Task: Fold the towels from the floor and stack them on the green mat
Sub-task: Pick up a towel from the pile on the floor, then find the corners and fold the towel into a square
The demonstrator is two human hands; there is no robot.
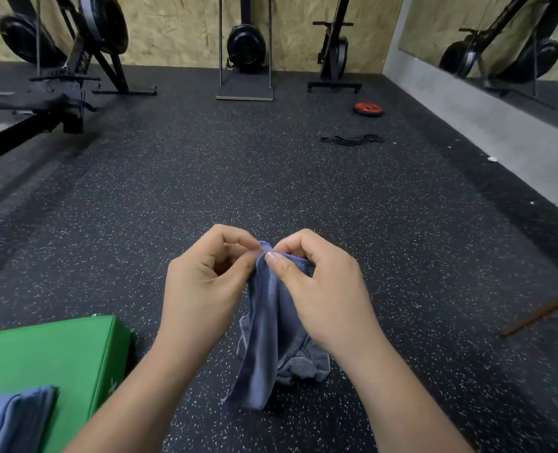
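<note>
From the head camera, a person's left hand (205, 282) and right hand (323, 289) are pinching the top edge of a blue towel (264, 348) between thumbs and curled fingers, the two hands nearly touching above the speckled black floor (271, 178). The towel is hanging between the wrists, its lower folds bunching on the floor and partly hiding behind the right wrist. At lower left, a green mat (52, 358) is running out of frame, carrying a folded towel (13, 416) that the corner is cutting off, so its full shape is hard to make out. A brown stick (539, 313) is poking in from the right edge. Farther back, a red weight plate (368, 109) and black bands (353, 139) are lying on the floor, with blurred exercise machines (68, 60) standing beyond.
</note>
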